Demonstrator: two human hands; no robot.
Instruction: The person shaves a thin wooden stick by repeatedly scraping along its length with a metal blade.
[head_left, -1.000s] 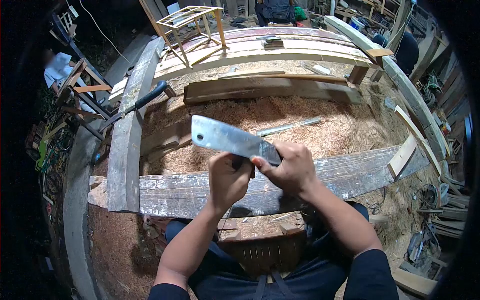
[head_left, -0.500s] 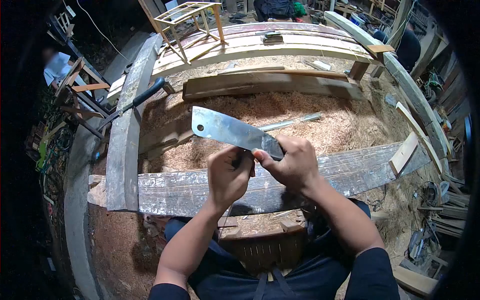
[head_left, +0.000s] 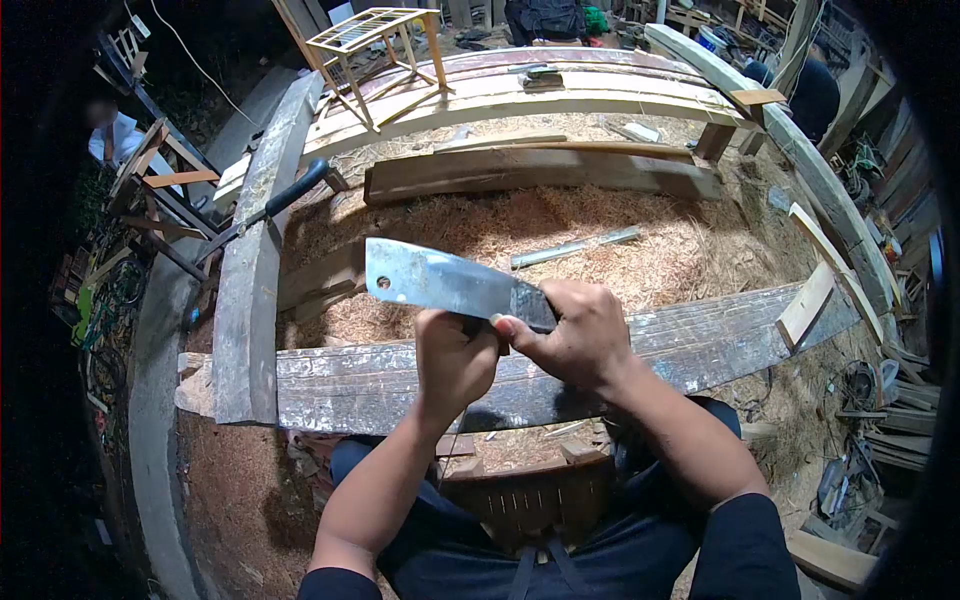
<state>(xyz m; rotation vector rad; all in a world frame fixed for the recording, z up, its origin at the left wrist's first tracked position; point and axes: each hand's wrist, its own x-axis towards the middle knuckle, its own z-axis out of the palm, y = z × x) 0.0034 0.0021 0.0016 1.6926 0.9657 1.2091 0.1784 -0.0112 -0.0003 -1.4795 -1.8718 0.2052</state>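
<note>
A broad metal blade with a hole near its far end, like a cleaver (head_left: 440,284), is held above the weathered plank (head_left: 340,385). Its dark handle end lies in my right hand (head_left: 580,335), whose fingers are wrapped round it with the thumb pressed along it. My left hand (head_left: 455,360) is closed just below the blade, close against the right thumb. Whatever the left fingers hold is hidden. The blade points to the left and tilts slightly upward.
A thick beam (head_left: 250,320) with a black-handled tool (head_left: 298,190) on it stands left. Beyond the shavings are a long board (head_left: 540,175) and a bench (head_left: 600,100) bearing a small wooden frame (head_left: 375,28). People (head_left: 118,135) are in the background.
Since half a second ago the blade has shifted left and down. Both hands keep nearly the same place and hold.
</note>
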